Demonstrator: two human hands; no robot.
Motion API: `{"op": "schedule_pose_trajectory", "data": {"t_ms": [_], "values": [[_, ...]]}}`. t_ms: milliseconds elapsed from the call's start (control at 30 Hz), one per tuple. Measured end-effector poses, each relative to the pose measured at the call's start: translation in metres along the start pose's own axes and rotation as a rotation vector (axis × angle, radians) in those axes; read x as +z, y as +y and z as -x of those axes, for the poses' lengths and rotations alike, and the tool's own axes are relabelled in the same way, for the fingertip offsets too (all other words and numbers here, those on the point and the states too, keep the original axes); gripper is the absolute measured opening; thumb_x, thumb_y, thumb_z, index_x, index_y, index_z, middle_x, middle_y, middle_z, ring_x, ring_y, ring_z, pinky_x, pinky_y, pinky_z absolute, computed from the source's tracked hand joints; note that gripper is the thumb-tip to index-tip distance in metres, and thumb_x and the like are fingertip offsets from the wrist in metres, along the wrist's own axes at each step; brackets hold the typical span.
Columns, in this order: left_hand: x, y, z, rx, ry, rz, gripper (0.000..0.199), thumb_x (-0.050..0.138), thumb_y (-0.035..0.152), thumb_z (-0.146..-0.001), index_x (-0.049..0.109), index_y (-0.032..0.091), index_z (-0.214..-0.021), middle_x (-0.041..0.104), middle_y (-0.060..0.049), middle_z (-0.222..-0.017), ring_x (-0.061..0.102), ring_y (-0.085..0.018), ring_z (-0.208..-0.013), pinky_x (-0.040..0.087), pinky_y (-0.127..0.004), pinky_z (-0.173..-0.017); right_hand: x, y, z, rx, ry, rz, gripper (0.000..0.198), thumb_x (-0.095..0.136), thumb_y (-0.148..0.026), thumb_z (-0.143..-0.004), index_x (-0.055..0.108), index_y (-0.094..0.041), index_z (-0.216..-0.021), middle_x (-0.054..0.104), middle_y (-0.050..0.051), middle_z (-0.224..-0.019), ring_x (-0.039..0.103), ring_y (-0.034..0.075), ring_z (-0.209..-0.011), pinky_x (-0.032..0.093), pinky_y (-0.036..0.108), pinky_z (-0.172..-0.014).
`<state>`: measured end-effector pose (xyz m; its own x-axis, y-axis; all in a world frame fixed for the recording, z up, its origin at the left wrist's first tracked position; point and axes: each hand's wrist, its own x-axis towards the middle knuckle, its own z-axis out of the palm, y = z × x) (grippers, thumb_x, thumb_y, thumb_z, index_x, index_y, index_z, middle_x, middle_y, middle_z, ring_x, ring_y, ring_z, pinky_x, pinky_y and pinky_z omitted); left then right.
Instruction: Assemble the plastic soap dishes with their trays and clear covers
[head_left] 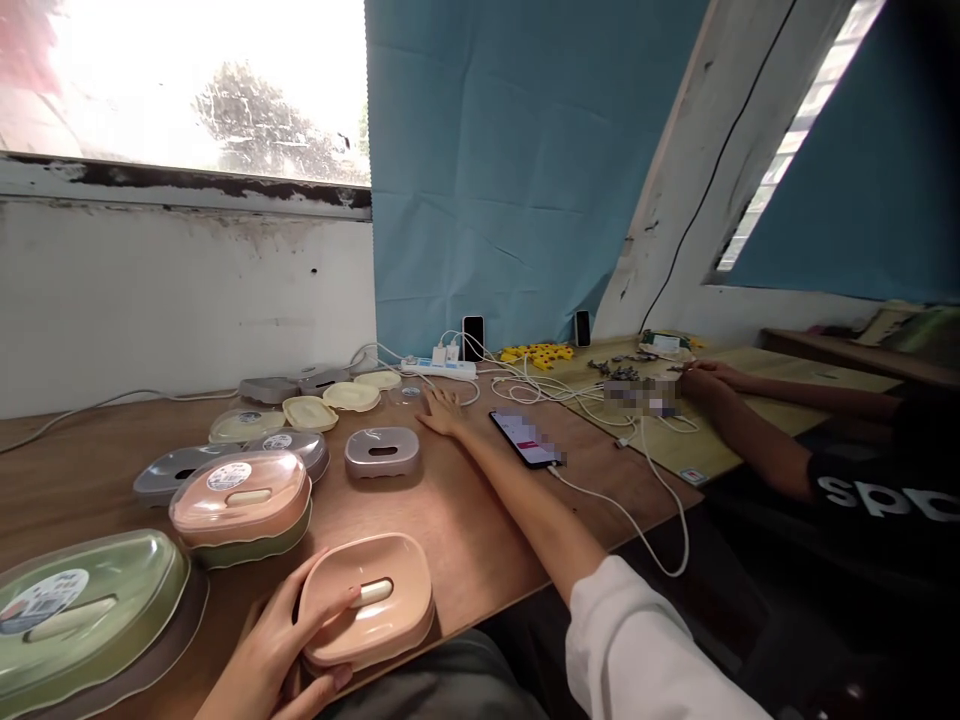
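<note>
My left hand (281, 635) grips the near-left side of a peach soap dish (409, 565) at the table's front edge. One fingertip lies by the pale bar in the dish's middle slot; the thumb is low on the near side. My right hand (444, 412) is stretched far forward, fingers spread and palm down. It is beside a clear lid (407, 394) with a label, and I cannot tell whether they touch. A grey dish (382, 452) with an open slot sits between my two hands.
On the left stand a stacked peach dish (240, 500) and green dish (97, 590), both under clear lids. Cream pieces (351, 397) lie behind. A power strip (439, 369), cables and a charging phone (525, 438) are ahead and right. A co-worker's arms (750, 420) rest at the right table.
</note>
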<state>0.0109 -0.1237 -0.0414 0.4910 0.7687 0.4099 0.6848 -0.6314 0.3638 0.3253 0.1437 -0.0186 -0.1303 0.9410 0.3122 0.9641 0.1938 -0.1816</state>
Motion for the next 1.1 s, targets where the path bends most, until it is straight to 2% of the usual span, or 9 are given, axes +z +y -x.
{"op": "schedule_pose_trajectory", "data": {"t_ms": [167,333,467,667,733,833,933,1000,1100], "values": [[-0.003,0.0,0.001,0.009,-0.027,0.005,0.042,0.053,0.032,-0.086,0.051,0.039,-0.128,0.034,-0.001,-0.147,0.044,-0.027,-0.127,0.044,-0.034,-0.099,0.0,0.005,0.011,-0.015,0.054,-0.073,0.035,0.057,-0.035,-0.09,0.053,-0.016,-0.119,0.049,0.01,-0.129,0.049,0.027,-0.116,0.04,0.05,-0.097],[-0.003,0.0,0.001,-0.002,-0.041,0.031,0.041,0.051,0.034,-0.087,0.051,0.04,-0.128,0.033,-0.001,-0.147,0.043,-0.027,-0.128,0.044,-0.036,-0.1,-0.003,0.01,0.02,-0.047,0.003,-0.212,0.032,0.056,-0.033,-0.091,0.054,-0.015,-0.117,0.054,0.009,-0.121,0.055,0.023,-0.107,0.046,0.045,-0.09],[-0.007,0.006,0.0,-0.034,-0.056,0.026,0.041,0.051,0.035,-0.088,0.051,0.038,-0.128,0.033,-0.004,-0.147,0.042,-0.03,-0.129,0.044,-0.04,-0.099,-0.008,0.005,0.039,-0.011,-0.024,-0.323,0.03,0.059,-0.034,-0.088,0.056,-0.015,-0.11,0.056,0.008,-0.117,0.054,0.023,-0.106,0.044,0.044,-0.091],[-0.011,0.012,-0.001,-0.106,-0.061,0.077,0.066,0.05,0.025,-0.087,0.019,0.034,-0.144,0.037,-0.006,-0.146,0.039,-0.028,-0.131,0.039,-0.044,-0.103,-0.035,0.017,0.094,0.159,-0.023,-0.471,0.047,0.082,-0.041,-0.053,0.052,-0.018,-0.08,0.054,0.002,-0.09,0.052,0.023,-0.088,0.044,0.038,-0.08],[-0.012,0.012,-0.001,-0.124,-0.06,0.09,0.071,0.051,0.026,-0.087,0.011,0.034,-0.145,0.037,-0.006,-0.147,0.038,-0.027,-0.132,0.038,-0.043,-0.104,-0.045,0.022,0.114,0.251,0.02,-0.514,0.048,0.079,-0.045,-0.053,0.047,-0.019,-0.078,0.05,0.002,-0.084,0.051,0.024,-0.084,0.043,0.04,-0.077],[-0.013,0.013,-0.001,-0.152,-0.078,0.091,0.077,0.052,0.027,-0.087,0.004,0.033,-0.146,0.035,-0.006,-0.149,0.036,-0.027,-0.134,0.037,-0.042,-0.105,-0.055,0.014,0.145,0.336,0.092,-0.606,0.04,0.062,-0.05,-0.07,0.041,-0.02,-0.086,0.047,0.002,-0.084,0.05,0.024,-0.082,0.043,0.041,-0.076],[-0.013,0.013,0.0,-0.16,-0.08,0.088,0.08,0.053,0.027,-0.087,0.0,0.031,-0.147,0.033,-0.008,-0.15,0.034,-0.028,-0.135,0.036,-0.044,-0.106,-0.063,-0.02,0.176,0.243,0.077,-0.735,0.039,0.06,-0.048,-0.073,0.042,-0.021,-0.094,0.049,0.002,-0.091,0.051,0.021,-0.087,0.044,0.036,-0.081],[-0.013,0.013,0.0,-0.158,-0.074,0.082,0.083,0.053,0.027,-0.087,-0.004,0.03,-0.147,0.03,-0.01,-0.151,0.032,-0.029,-0.136,0.036,-0.046,-0.106,-0.067,-0.051,0.195,0.024,-0.059,-0.93,0.042,0.068,-0.042,-0.069,0.044,-0.022,-0.099,0.05,0.002,-0.098,0.052,0.019,-0.092,0.044,0.032,-0.084],[-0.011,0.013,0.001,-0.165,-0.067,0.089,0.086,0.054,0.027,-0.086,-0.008,0.027,-0.147,0.035,-0.013,-0.148,0.036,-0.031,-0.134,0.037,-0.048,-0.104,-0.07,-0.088,0.213,-0.174,-0.269,-1.085,0.049,0.073,-0.037,-0.068,0.045,-0.022,-0.105,0.048,0.003,-0.106,0.051,0.019,-0.095,0.044,0.031,-0.084]]}}
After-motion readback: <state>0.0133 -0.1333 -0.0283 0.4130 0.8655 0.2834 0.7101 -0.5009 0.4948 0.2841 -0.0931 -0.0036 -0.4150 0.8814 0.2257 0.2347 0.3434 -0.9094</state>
